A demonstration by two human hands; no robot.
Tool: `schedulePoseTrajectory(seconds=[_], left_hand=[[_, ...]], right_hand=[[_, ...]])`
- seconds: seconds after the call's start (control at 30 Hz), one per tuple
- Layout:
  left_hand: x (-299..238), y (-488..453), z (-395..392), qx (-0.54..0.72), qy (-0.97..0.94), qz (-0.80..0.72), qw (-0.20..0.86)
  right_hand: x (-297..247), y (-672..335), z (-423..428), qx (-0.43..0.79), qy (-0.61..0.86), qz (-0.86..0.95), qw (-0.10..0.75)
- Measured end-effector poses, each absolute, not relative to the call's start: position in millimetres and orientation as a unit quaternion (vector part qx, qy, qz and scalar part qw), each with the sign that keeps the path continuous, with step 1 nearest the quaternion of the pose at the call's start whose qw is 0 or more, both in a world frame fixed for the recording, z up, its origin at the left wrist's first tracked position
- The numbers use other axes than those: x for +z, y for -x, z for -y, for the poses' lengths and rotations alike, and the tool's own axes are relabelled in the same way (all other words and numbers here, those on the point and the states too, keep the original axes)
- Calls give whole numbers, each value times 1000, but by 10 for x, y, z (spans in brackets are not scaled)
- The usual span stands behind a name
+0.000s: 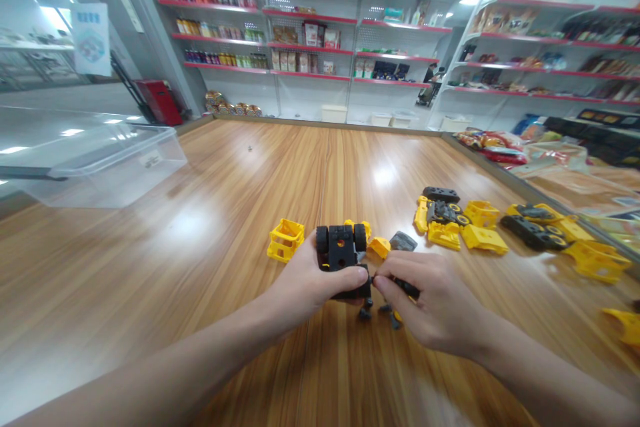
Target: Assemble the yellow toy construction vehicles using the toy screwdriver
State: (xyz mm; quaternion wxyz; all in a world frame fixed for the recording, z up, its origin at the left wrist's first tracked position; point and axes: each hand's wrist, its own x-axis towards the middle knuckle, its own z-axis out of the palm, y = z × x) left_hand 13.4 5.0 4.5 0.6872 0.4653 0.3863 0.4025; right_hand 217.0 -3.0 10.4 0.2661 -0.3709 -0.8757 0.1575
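Our left hand (314, 275) clamps the wheeled toy base (341, 252), our right hand (427, 293) pinches the tool (408, 288); we should align them squarely.

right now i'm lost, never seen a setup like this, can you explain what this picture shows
No machine here: these are a person's bare hands, seen by a camera worn on the head, looking forward and down. The left hand holds a black wheeled chassis. The right hand grips a dark, slim tool, perhaps a screwdriver, against it. On the wooden table lie yellow and black toy parts, mostly to the right, and a clear plastic bin stands at left. Stocked shelves stand beyond.
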Motion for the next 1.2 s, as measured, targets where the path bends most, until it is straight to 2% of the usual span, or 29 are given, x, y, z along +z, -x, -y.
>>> schedulePoseTrajectory(seconds=[0.6, 0.77, 1.0, 1.2], left_hand=[[42, -136, -43, 395, -483, -395, 675], [27, -133, -45, 403, -480, -403, 667], [6, -137, -65, 400, -485, -392, 672], [12, -137, -53, 403, -488, -401, 662]], right_hand=[[108, -2171, 34, 167, 388, 869, 258], [106, -2172, 41, 162, 380, 881, 231], [103, -2173, 31, 166, 393, 866, 260], [105, -2176, 29, 169, 382, 875, 245]])
